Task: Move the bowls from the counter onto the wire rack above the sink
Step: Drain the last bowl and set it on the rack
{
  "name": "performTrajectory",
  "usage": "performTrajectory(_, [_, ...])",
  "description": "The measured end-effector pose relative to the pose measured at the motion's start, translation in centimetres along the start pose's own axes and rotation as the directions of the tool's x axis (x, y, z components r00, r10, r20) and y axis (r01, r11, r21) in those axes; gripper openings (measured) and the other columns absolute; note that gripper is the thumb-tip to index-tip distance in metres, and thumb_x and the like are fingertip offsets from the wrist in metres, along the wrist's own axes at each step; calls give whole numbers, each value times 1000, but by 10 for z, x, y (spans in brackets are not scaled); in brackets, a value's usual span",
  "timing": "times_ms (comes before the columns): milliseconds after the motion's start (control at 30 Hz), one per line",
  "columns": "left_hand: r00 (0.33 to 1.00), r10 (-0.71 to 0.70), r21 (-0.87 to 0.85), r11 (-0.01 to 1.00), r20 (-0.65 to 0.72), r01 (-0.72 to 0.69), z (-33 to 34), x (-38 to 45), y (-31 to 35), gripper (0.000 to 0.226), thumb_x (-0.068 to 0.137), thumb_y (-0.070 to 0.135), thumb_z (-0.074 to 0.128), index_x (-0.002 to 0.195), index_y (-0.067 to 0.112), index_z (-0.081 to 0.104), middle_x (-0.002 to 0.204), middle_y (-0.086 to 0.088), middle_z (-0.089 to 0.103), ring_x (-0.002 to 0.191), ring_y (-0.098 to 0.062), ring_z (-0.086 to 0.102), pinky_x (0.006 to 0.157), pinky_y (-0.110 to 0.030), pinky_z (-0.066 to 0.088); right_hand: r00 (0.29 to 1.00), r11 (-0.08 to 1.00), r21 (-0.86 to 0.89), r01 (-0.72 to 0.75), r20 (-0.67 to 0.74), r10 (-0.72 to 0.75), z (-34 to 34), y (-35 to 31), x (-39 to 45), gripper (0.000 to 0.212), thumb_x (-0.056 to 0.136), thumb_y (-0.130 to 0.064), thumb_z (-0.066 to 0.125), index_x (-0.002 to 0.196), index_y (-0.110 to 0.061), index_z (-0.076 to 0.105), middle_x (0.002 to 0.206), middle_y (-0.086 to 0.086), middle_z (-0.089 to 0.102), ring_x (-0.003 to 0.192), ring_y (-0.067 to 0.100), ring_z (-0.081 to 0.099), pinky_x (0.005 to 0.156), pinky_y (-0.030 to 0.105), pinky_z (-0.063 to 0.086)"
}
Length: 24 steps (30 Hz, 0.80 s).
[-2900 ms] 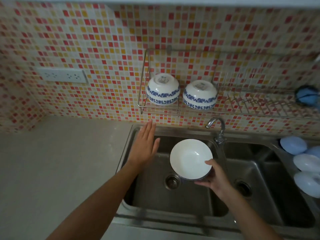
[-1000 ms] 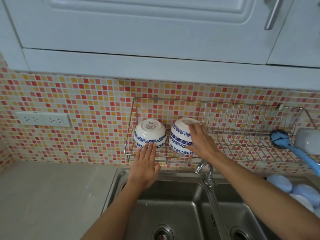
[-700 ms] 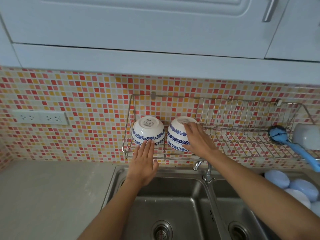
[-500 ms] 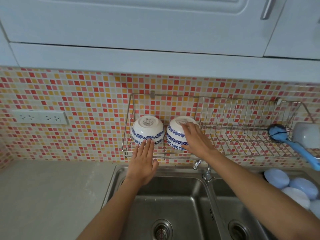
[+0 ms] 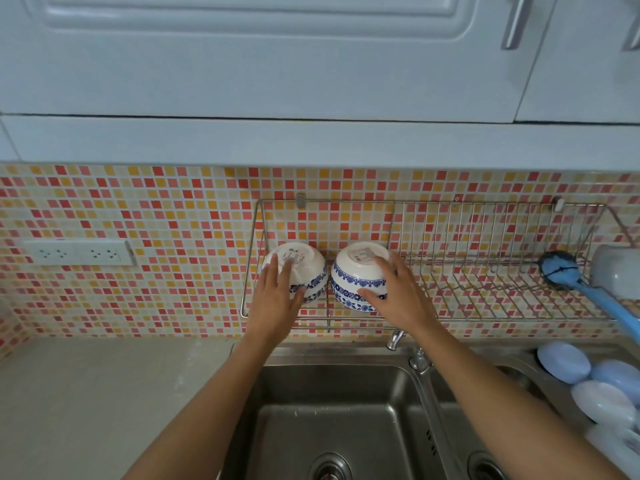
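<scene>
Two white bowls with blue floral bands sit upside down, side by side, on the wire rack. The left hand lies spread over the left bowl; the right hand cups the right bowl.

Both upturned bowls carry marks on their bases: dark print on the left bowl, a pale sticker on the right bowl. Neither can be read.
</scene>
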State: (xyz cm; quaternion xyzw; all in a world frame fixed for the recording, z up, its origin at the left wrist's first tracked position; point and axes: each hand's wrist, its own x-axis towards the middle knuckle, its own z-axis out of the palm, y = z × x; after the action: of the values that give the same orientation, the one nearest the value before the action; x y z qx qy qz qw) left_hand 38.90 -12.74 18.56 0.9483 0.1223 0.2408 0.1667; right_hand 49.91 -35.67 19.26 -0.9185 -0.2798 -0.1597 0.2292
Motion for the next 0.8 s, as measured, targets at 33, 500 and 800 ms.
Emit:
performTrajectory(33, [1000, -15, 2, 1000, 10, 15, 0, 8, -3, 65, 95, 47, 41, 149, 22, 15, 160, -6, 7, 147, -30, 11, 116, -51, 23, 1000, 1000, -6, 3, -5, -3, 0, 0, 0, 77, 86, -56, 59, 149, -24, 28, 158, 4, 20, 143, 25, 25, 109, 43, 41])
performTrajectory(500, [991, -76, -199, 975, 108, 96, 10, 23, -20, 71, 91, 41, 54, 148, 27, 14, 160, -5, -1, 146, -30, 7, 112, -52, 27, 998, 1000, -4, -21, 63, 21, 4, 4, 1, 76, 90, -52, 56, 152, -28, 19, 163, -2, 5, 149, 21, 12, 113, 46, 35])
performTrajectory(800, [986, 158, 8, 987, 57, -159, 10, 9, -21, 65, 98, 52, 15, 150, 21, -8, 159, 0, -16, 145, -18, -19, 118, -39, 1, 993, 978, -196, -69, 79, 86, 19, -34, -26, 77, 99, -56, 25, 154, -10, -4, 162, 10, -7, 149, 23, -5, 122, 44, 7])
